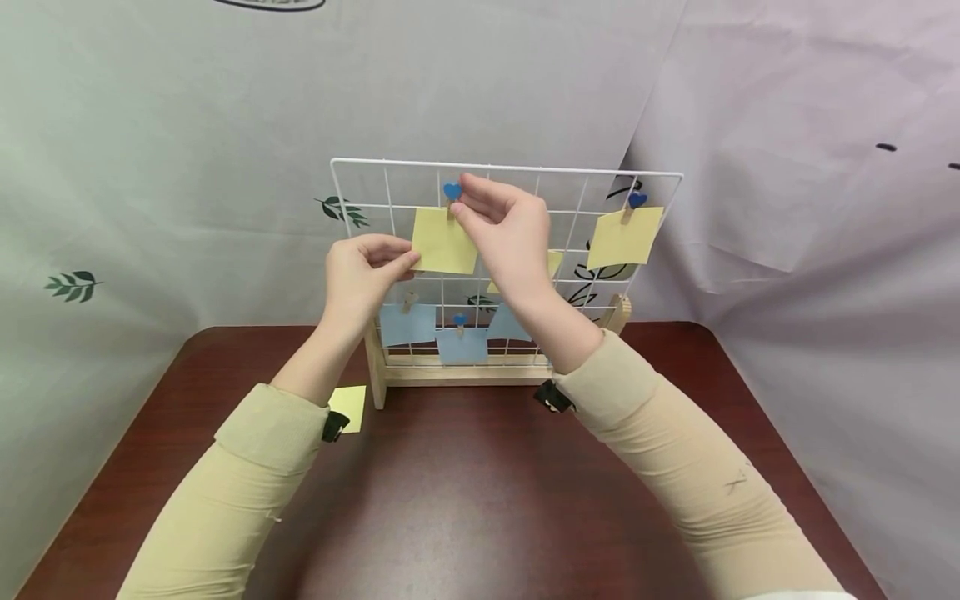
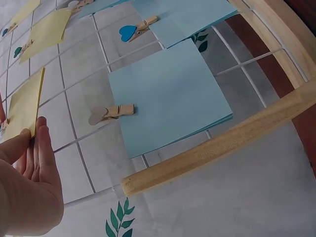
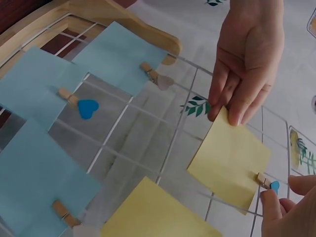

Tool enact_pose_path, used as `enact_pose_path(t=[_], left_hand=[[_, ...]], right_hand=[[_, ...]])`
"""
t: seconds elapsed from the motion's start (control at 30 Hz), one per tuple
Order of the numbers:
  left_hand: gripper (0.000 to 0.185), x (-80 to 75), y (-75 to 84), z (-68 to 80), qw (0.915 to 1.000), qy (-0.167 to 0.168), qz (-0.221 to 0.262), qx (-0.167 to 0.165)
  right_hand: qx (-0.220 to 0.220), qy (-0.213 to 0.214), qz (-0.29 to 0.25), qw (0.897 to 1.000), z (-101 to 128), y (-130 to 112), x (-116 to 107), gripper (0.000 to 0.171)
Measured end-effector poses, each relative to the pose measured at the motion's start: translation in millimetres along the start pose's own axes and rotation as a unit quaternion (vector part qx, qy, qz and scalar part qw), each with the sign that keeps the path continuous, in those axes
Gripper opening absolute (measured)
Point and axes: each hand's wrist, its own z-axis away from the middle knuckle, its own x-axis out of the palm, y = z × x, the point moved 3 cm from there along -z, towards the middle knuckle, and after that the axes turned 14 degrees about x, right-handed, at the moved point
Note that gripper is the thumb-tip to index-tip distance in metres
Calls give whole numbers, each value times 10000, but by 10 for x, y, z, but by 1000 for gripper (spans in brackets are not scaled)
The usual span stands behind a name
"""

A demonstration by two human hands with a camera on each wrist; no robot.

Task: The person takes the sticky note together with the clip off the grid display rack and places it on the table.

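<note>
My left hand (image 1: 363,271) pinches the left edge of a yellow sticky note (image 1: 444,242) between thumb and fingers. The note lies against the upper part of a white wire grid (image 1: 510,169). At the note's top edge is a small wooden clothespin (image 3: 264,180) with a blue heart (image 1: 452,191). My right hand (image 1: 517,237) has thumb and fingertips around this clothespin, pinching it at the heart end. In the left wrist view, the left hand's thumb lies on the note's face, with the fingers behind it.
Another yellow note (image 1: 626,237) hangs at the grid's upper right from a dark blue heart clothespin (image 1: 637,199). Blue notes (image 1: 462,346) hang lower down on clothespins. A wooden stand (image 1: 457,376) carries the grid on the dark red table (image 1: 465,500). One yellow note (image 1: 349,407) lies on the table at left.
</note>
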Motion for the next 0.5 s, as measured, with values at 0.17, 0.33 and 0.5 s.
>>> enact_pose_path(t=[0.17,0.33,0.5], left_hand=[[17,14,18,1,10000,-36,-40,59],[17,18,20,-3,10000,-53,-20,49],[18,8,11,-10,10000,-57,7,12]], right_hand=[[-104,174,119,9997,-16,-14,42,33],[-242,512,302,9979,-43,-7,51,25],[-387,695,504,9956,-57,-15,51,18]])
